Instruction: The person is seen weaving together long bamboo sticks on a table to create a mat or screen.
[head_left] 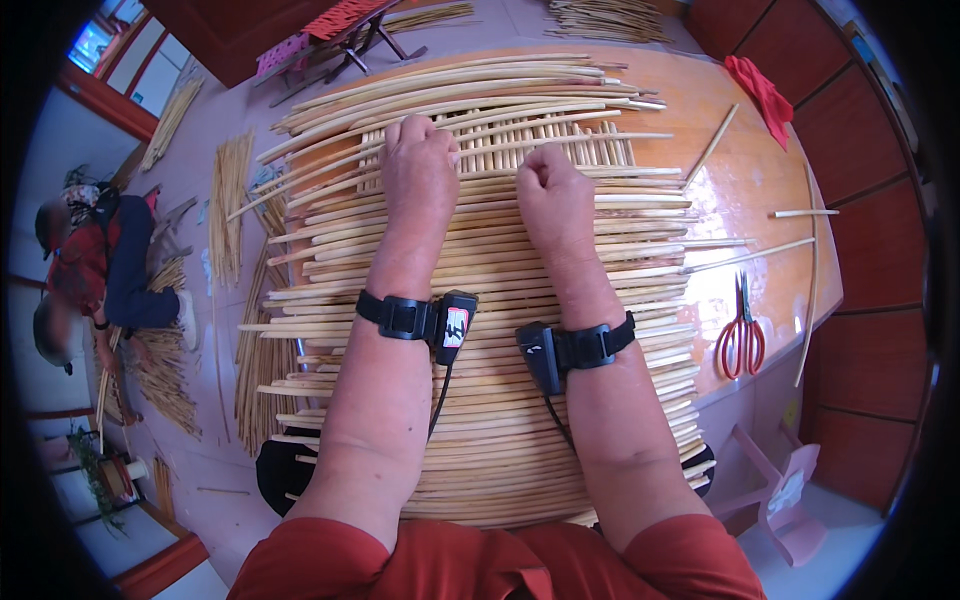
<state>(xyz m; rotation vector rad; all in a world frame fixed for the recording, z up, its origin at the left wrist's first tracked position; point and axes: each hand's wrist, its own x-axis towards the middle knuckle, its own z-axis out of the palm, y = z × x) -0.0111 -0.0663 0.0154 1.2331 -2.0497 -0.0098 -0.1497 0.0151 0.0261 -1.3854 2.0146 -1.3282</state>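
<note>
Examiner: Position of arms?

Assessor: Left arm (370,425) and right arm (628,420) both extended forward, angled inward, left reaching slightly farther

Examiner: Left hand (418,170)?

Assessor: Back uppermost, fingers bent down, fingertips concealed beneath

Examiner: Right hand (555,195)?

Assessor: Curled into a fist, thumb side turned inward, thumb close to the bent index finger

Examiner: Spacing?

Assessor: Hands apart, no contact between them; wrists roughly in line with the forearms

This looks like a home room used as a craft workshop: wooden cabinets (865,360) right, a potted plant (92,468) left, stick bundles (231,210) on the floor (510,25), rows of sticks (500,470) and scissors (741,340) on the bench (680,110).
</note>
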